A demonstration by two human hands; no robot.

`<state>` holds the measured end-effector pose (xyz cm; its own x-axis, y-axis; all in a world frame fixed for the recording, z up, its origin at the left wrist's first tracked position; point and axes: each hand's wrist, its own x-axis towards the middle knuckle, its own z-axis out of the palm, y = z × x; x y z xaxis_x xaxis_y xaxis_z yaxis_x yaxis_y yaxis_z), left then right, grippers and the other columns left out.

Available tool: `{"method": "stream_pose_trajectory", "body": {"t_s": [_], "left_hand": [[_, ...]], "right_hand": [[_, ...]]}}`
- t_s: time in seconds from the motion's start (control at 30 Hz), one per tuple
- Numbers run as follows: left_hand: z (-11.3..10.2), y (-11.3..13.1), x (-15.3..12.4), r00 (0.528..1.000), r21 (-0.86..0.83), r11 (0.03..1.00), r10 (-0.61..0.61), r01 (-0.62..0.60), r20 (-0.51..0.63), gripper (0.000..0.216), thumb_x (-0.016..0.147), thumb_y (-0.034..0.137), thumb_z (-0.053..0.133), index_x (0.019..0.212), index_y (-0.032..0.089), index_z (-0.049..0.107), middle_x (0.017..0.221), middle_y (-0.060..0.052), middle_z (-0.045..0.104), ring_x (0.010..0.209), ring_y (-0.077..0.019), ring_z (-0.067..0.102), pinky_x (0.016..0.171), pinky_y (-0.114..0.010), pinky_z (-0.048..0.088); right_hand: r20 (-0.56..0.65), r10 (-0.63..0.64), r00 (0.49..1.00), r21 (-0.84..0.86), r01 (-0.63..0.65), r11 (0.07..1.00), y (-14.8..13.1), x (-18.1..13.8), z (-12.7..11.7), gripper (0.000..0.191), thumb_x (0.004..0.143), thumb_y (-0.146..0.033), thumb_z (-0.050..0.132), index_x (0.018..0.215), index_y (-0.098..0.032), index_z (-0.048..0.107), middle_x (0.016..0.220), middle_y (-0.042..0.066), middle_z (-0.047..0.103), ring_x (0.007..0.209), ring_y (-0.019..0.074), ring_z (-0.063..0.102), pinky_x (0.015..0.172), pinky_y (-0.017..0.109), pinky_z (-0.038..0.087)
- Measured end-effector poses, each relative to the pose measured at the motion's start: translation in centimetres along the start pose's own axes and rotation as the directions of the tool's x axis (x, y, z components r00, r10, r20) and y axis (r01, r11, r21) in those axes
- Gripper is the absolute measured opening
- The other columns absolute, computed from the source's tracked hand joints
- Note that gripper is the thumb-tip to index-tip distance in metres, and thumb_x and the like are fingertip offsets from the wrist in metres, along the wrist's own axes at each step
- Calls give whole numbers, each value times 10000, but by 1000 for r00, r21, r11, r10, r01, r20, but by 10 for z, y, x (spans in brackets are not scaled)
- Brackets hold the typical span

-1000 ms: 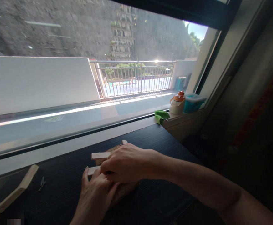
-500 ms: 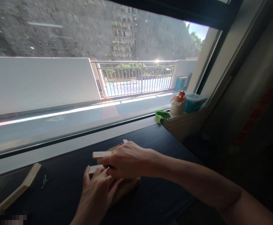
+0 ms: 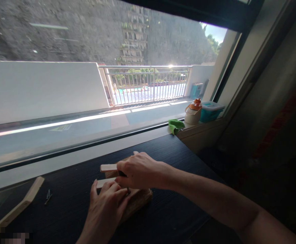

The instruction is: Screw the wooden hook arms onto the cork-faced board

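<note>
On the dark table [image 3: 168, 152] in front of me lies a brown wooden block [image 3: 137, 200] with pale wooden slats [image 3: 108, 167] laid across it, their ends sticking out to the left. My left hand [image 3: 106, 206] rests flat on the block, fingers stretched over the lower slat [image 3: 102, 183]. My right hand [image 3: 137, 171] is curled above it, fingers pinched on a small dark thing over the slats that I cannot make out.
A loose pale wood strip [image 3: 20, 205] and some small nails [image 3: 47, 196] lie at the table's left. On the window sill at the right stand a green cloth [image 3: 175, 125], a white jug with an orange lid [image 3: 193, 112] and a teal box [image 3: 210, 111].
My right hand has shifted slightly right and up over the slats. The left hand's fingers have crept forward a little. The block and slats stay put.
</note>
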<state>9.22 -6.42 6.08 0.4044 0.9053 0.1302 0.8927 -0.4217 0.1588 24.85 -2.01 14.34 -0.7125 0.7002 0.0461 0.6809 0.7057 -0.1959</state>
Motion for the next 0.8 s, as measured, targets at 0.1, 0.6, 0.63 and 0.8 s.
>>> {"method": "stream_pose_trajectory", "body": {"t_s": [0.1, 0.6, 0.63, 0.8], "left_hand": [[-2, 1, 0, 1000, 15, 1000, -8, 8, 11, 213, 806, 335, 507, 812, 344, 720, 967, -6, 720, 1041, -281, 586, 1031, -640, 124], [-1, 1, 0, 999, 13, 1000, 0, -1, 46, 210, 808, 312, 501, 812, 340, 710, 945, 11, 711, 1037, -263, 580, 1033, -630, 89], [-1, 1, 0, 999, 14, 1000, 1, -1, 45, 209, 806, 310, 502, 810, 338, 709, 931, 12, 710, 1034, -263, 581, 1034, -629, 87], [0, 1, 1, 999, 31, 999, -11, 10, 37, 212, 804, 306, 502, 805, 329, 713, 934, 7, 715, 1021, -261, 591, 1035, -628, 96]], "right_hand": [[27, -31, 999, -14, 31, 999, -5, -3, -5, 238, 889, -333, 425, 963, -187, 598, 860, 76, 693, 822, 254, 655, 788, 426, 424], [74, -19, 997, 1, 19, 1000, -3, -4, -6, 194, 861, -282, 455, 881, -143, 589, 872, 97, 697, 814, 246, 660, 773, 396, 441], [55, 1, 998, -2, -1, 1000, -1, -3, -4, 205, 859, -287, 448, 883, -138, 587, 876, 104, 697, 818, 245, 661, 786, 394, 439], [60, -14, 998, -25, 15, 1000, -2, -5, -6, 256, 840, -351, 491, 981, -148, 558, 870, 100, 693, 835, 268, 655, 782, 409, 438]]}}
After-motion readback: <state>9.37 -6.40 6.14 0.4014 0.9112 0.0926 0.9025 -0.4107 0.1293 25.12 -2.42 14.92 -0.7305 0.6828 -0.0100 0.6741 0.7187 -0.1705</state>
